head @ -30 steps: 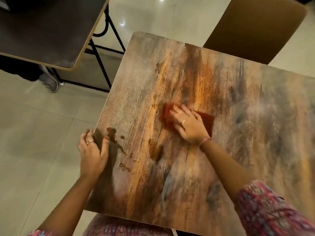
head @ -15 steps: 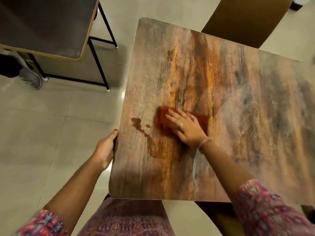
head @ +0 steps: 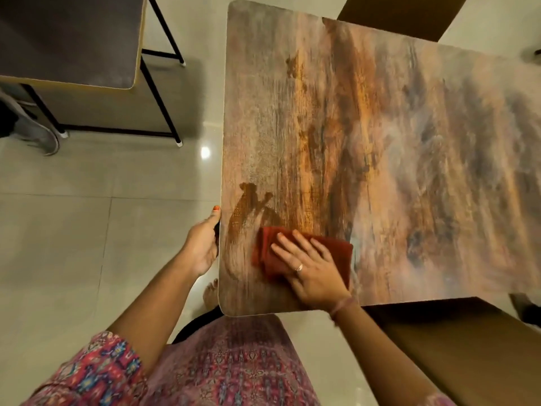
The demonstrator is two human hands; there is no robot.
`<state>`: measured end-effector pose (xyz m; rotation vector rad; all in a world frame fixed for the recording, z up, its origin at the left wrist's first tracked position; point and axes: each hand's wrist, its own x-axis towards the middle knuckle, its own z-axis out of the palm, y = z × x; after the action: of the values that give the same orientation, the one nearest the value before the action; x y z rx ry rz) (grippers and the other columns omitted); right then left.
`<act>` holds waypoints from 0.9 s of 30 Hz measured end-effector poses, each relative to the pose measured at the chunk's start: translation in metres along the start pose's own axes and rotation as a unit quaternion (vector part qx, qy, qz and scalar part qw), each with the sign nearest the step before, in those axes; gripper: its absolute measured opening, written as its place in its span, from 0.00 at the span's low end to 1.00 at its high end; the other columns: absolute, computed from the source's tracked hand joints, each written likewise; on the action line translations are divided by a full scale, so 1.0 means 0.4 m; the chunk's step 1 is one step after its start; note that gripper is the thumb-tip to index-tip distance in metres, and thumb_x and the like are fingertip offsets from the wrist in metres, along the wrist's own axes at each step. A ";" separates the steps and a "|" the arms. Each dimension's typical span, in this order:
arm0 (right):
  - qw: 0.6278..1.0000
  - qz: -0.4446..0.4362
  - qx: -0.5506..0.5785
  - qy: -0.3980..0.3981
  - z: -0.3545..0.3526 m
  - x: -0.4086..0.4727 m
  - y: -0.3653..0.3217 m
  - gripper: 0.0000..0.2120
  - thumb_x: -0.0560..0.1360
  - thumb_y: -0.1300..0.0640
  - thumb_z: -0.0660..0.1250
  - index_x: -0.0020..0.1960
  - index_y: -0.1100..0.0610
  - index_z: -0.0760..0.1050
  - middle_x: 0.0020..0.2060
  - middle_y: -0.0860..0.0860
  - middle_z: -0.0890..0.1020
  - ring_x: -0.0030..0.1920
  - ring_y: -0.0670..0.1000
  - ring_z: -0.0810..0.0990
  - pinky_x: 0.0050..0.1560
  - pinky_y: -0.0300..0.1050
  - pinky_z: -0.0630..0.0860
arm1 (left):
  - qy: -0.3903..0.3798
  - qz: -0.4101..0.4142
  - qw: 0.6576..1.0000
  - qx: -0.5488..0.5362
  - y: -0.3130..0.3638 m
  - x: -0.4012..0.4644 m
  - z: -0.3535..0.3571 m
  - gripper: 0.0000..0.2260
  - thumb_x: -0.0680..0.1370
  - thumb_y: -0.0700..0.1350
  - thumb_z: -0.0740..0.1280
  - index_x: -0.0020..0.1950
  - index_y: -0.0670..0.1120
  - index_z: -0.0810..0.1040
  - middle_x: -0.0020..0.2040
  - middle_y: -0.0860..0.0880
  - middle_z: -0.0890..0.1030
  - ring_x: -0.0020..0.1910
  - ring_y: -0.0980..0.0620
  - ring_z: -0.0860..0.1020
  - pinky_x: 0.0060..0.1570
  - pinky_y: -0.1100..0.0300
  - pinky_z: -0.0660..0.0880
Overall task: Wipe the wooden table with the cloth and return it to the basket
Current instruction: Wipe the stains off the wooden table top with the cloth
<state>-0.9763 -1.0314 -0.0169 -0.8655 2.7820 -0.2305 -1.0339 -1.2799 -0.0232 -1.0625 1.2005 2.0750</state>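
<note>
While wiping: right hand (head: 314, 275) lies flat on the red cloth (head: 304, 252), fingers (head: 292, 244) straight and slightly spread, pressing it onto the tabletop (head: 380, 127)
Cloth position: near-left corner region of the tabletop, folded, long axis running left-right; it sticks out past the fingertips toward the left edge
Dark wet patch (head: 248, 212): just beyond and left of the cloth, between cloth and left edge; appears not yet wiped off
Left hand (head: 203, 244): at the left edge of the tabletop, thumb up along the rim, fingers curled under it, gripping
Nearer hand: right, already on the cloth
Next stroke, judged: forward-left, toward the patch
Basket: not in view
Progress, judged: wiping under way; return not yet begun
</note>
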 end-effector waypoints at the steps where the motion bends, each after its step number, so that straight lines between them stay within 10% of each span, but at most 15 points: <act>1: 0.999 0.040 0.006 0.002 -0.019 0.008 0.051 0.27 0.78 0.47 0.54 0.77 0.45 0.56 0.77 0.44 0.55 0.78 0.49 0.50 0.73 0.56 0.56 | -0.005 0.000 1.000 0.003 0.001 0.000 -0.001 0.15 0.82 0.53 0.58 0.52 0.47 0.81 0.45 0.51 0.85 0.43 0.55 0.84 0.39 0.60 0.79; 7: 0.854 0.492 0.100 0.138 -0.022 0.174 -0.027 0.28 0.80 0.50 0.56 0.78 0.48 0.54 0.78 0.46 0.54 0.78 0.52 0.49 0.74 0.58 0.52 | -0.044 -0.018 0.999 0.006 -0.011 0.013 -0.033 0.16 0.82 0.53 0.57 0.46 0.50 0.84 0.40 0.52 0.84 0.37 0.55 0.82 0.34 0.62 0.78; 12: 0.978 0.177 0.081 0.070 0.073 0.082 -0.334 0.29 0.77 0.46 0.53 0.78 0.47 0.55 0.78 0.45 0.55 0.78 0.50 0.49 0.74 0.54 0.50 | -0.064 -0.080 0.995 -0.010 -0.023 0.014 -0.063 0.21 0.80 0.57 0.57 0.49 0.45 0.84 0.46 0.45 0.85 0.44 0.50 0.83 0.44 0.58 0.80; 15: 0.997 0.060 0.039 0.042 0.074 -0.027 -0.224 0.30 0.76 0.47 0.57 0.77 0.45 0.56 0.77 0.44 0.56 0.78 0.48 0.51 0.73 0.52 0.54 | -0.082 -0.080 0.993 0.007 -0.023 0.016 -0.071 0.24 0.81 0.59 0.52 0.54 0.43 0.80 0.45 0.45 0.85 0.42 0.50 0.84 0.41 0.59 0.80; 19: 0.951 0.295 0.066 0.060 0.012 -0.077 0.035 0.28 0.78 0.47 0.55 0.77 0.44 0.55 0.77 0.43 0.54 0.78 0.49 0.50 0.73 0.53 0.51 | -0.085 -0.074 0.993 0.024 -0.019 0.015 -0.067 0.23 0.82 0.58 0.51 0.53 0.44 0.79 0.40 0.49 0.85 0.35 0.54 0.83 0.33 0.64 0.78; 23: 0.801 0.573 0.091 0.147 -0.005 0.006 0.034 0.28 0.80 0.50 0.56 0.78 0.50 0.54 0.78 0.49 0.56 0.77 0.55 0.52 0.74 0.58 0.52 | -0.082 -0.062 0.995 0.013 -0.028 0.014 -0.066 0.22 0.82 0.58 0.51 0.53 0.45 0.79 0.39 0.50 0.84 0.36 0.54 0.83 0.43 0.58 0.75; 27: 0.888 0.429 0.100 0.132 0.040 0.075 -0.196 0.31 0.77 0.49 0.56 0.78 0.49 0.52 0.78 0.47 0.53 0.78 0.52 0.47 0.74 0.54 0.45 | -0.083 -0.067 0.994 -0.004 -0.033 0.012 -0.058 0.22 0.82 0.58 0.51 0.51 0.45 0.79 0.39 0.49 0.84 0.37 0.53 0.83 0.43 0.58 0.78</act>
<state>-0.9540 -1.1136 -0.0207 0.5105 2.9891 -0.4805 -1.0184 -1.2937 -0.0402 -0.9272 1.0116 2.0227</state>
